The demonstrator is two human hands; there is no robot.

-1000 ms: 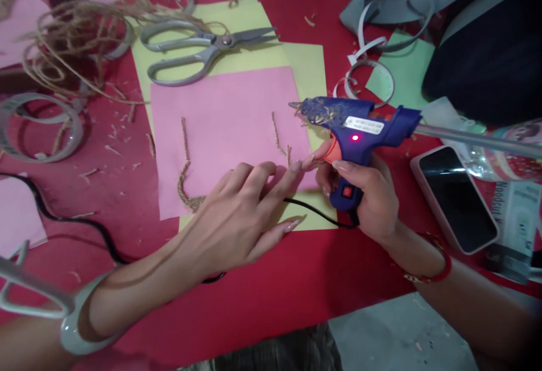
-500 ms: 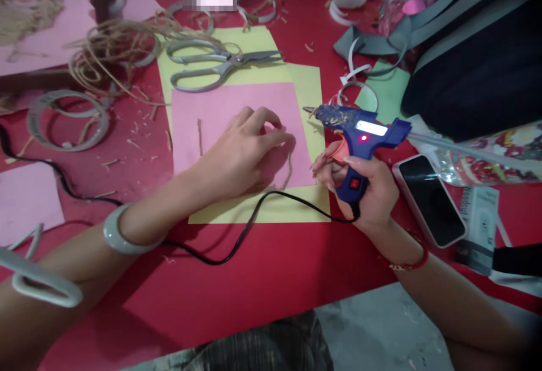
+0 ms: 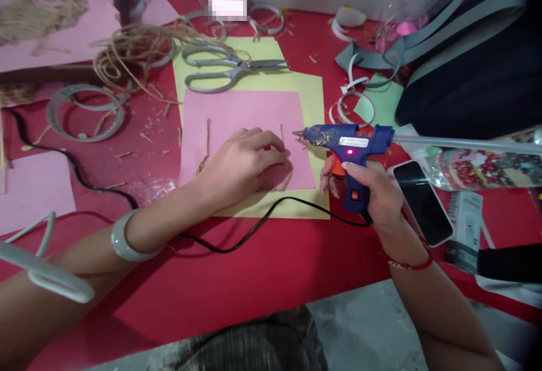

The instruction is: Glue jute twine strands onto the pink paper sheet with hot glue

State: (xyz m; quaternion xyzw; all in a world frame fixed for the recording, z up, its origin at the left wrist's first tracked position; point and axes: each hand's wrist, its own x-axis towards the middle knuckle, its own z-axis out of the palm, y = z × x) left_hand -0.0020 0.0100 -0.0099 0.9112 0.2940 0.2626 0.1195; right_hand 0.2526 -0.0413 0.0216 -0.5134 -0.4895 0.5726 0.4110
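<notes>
My left hand (image 3: 243,162) rests on a sheet of pink paper (image 3: 241,103), its fingers bent and the fingertips closed on a thin piece of twine (image 3: 281,130). Part of that twine shows above the fingertips and part below; the rest is covered. Another twine strip (image 3: 208,136) lies on the same sheet, left of the hand. My right hand (image 3: 379,190) grips a blue hot glue gun (image 3: 339,136) by its handle, fingers near the orange trigger. The nozzle points left, just beside the upper end of the twine. A red light glows on the gun.
Grey scissors (image 3: 237,69) lie on yellow paper (image 3: 311,94) behind the pink sheet. A tangle of twine (image 3: 122,57) and tape rings (image 3: 57,114) are at left. The gun's black cord (image 3: 237,244) crosses in front. A phone (image 3: 423,201) lies at right, by a dark bag (image 3: 461,77).
The glue gun has tilted level and its nozzle has come left, closer to the twine. My left fingers have stayed on the twine, and more of its upper end shows. The view has shifted slightly.
</notes>
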